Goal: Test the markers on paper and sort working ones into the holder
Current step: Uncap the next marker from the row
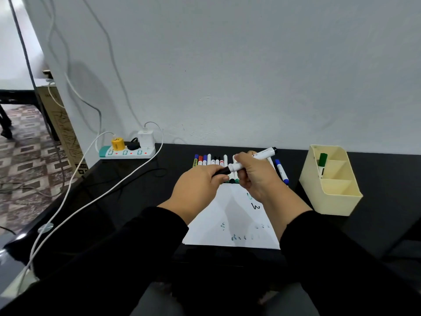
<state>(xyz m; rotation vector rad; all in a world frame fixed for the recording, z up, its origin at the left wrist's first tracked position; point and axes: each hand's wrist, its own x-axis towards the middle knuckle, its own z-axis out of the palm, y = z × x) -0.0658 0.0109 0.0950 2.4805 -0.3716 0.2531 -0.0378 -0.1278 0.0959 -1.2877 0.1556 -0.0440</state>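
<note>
head view: a white marker (252, 159) is held above the paper (230, 224), long axis slanted, far end pointing up-right toward the holder (330, 181). its barrel is gripped by the right hand (255, 176); its black cap (222, 171) at the lower-left end is pinched by the left hand (200, 185). a marker row (211, 161) is laid beyond the paper. a green marker (322, 163) is stood in the holder.

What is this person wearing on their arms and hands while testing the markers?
Both arms are covered by long black sleeves that end at the wrists. The left hand and the right hand are bare: no gloves, rings, watch or bracelets show in this view.
</note>
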